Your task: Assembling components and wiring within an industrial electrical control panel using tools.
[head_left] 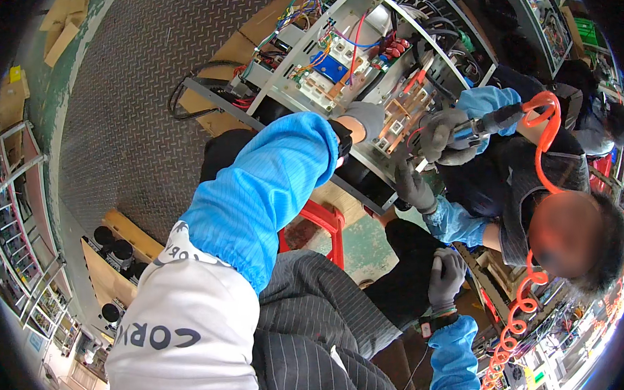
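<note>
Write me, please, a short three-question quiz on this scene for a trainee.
1. True or false: the wearer's left hand reaches to the open metal chassis full of coloured wiring.
2. What colour is the coiled hose that runs from the co-worker's power tool? A green, B orange, C black.
3. Fill in: the wearer's right hand, low by the dark trouser leg, wears a ___ glove.

Key: 1 true; 2 B; 3 grey.
</note>
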`<state>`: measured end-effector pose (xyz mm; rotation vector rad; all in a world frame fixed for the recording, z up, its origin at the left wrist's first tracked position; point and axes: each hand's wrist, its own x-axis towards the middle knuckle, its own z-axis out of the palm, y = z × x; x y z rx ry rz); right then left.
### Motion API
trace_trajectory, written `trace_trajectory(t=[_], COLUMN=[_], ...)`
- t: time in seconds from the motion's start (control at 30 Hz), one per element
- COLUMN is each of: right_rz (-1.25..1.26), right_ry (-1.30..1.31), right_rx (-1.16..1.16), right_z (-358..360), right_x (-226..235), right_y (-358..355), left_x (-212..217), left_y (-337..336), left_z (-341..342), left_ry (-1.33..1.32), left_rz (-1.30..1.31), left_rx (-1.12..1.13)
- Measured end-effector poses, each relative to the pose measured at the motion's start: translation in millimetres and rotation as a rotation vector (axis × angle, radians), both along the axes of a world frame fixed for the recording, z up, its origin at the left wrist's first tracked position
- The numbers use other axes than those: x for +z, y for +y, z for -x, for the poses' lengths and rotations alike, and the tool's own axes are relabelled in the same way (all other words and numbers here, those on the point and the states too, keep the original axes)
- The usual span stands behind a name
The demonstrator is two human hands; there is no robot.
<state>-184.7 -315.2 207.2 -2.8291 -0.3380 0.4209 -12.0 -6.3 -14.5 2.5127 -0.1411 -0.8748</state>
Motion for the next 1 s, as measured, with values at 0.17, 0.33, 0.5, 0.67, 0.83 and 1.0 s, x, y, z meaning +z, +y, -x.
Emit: trace_trajectory(t=[0.17, 0.33, 0.5, 0.67, 0.83, 1.0], right_rz=[-0.017, -0.007, -0.028, -0.022, -0.012, -0.013], right_ry=[0.009, 0.008, 0.001, 0.014, 0.025, 0.026], right_rx=[0.007, 0.011, 0.008, -0.001, -0.020, -0.013], right_z=[-2, -2, -2, -2, -1, -3], right_x=[2, 2, 2, 3, 3, 3], right_y=[3, 1, 4, 5, 3, 5], left_x=[-1, 9, 26, 25, 17, 3], left_y=[-1, 7, 10, 12, 9, 7], left_z=[1, 0, -2, -2, -1, 1], left_ry=[-0.002, 0.016, 0.058, 0.049, 0.011, -0.023], left_rz=[-0.028, 0.055, 0.068, 0.094, 0.089, 0.067], left_rx=[-0.017, -0.026, -0.018, 0.002, -0.002, -0.016])
